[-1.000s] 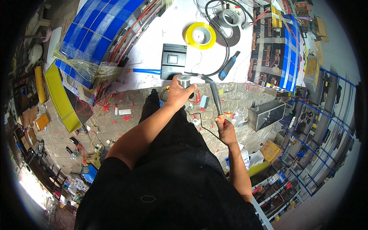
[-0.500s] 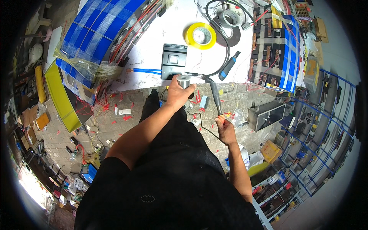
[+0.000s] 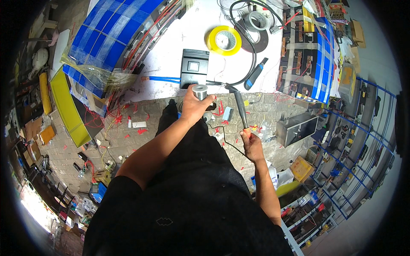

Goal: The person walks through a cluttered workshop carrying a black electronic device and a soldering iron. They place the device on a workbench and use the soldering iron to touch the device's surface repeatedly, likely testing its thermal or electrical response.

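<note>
My left hand point(image 3: 194, 107) grips a spool of solder wire point(image 3: 200, 92) at the near edge of the white table. In my right hand point(image 3: 253, 147) is a large soldering iron point(image 3: 240, 104), held by the orange-red end of its handle. Its angled head points up and left, by the end of a black cable point(image 3: 218, 83); whether they touch I cannot tell. A black box with a small screen point(image 3: 194, 68) lies on the table just beyond my left hand. Blue wires point(image 3: 164, 79) come out of its left side.
A yellow tape roll point(image 3: 224, 40), a grey tape roll point(image 3: 257, 20) and a blue-black utility knife point(image 3: 256, 74) lie on the table point(image 3: 164, 47). Blue-wrapped battery packs point(image 3: 100, 38) flank it, another point(image 3: 324, 59) at right. Red scraps and a trailing cord are on the brick floor.
My left hand has shifted slightly left with the solder spool, away from the cable end. The right hand and soldering iron stay nearly still.
</note>
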A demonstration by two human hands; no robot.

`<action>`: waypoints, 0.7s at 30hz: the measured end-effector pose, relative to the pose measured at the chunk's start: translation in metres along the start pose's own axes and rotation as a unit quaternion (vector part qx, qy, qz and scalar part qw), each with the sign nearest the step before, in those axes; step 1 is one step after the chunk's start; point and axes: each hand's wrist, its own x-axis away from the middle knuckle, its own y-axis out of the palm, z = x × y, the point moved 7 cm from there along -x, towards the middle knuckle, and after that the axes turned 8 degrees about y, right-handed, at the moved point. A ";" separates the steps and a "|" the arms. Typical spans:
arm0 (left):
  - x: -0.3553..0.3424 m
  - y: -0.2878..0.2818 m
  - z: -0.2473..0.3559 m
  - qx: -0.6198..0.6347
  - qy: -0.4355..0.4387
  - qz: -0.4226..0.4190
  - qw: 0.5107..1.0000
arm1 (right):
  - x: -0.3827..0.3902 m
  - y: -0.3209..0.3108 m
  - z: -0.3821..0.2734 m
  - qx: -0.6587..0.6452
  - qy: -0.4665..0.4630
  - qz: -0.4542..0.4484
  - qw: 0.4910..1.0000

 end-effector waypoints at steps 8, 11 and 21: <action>0.001 -0.003 -0.013 0.018 -0.001 -0.003 1.000 | 0.002 -0.001 -0.006 0.008 0.013 -0.010 1.000; 0.001 -0.003 -0.004 -0.003 0.000 -0.007 1.000 | 0.001 0.000 -0.001 0.008 0.032 -0.021 0.999; 0.005 -0.003 0.006 -0.004 0.006 -0.007 1.000 | 0.003 0.002 -0.003 -0.005 0.018 -0.002 1.000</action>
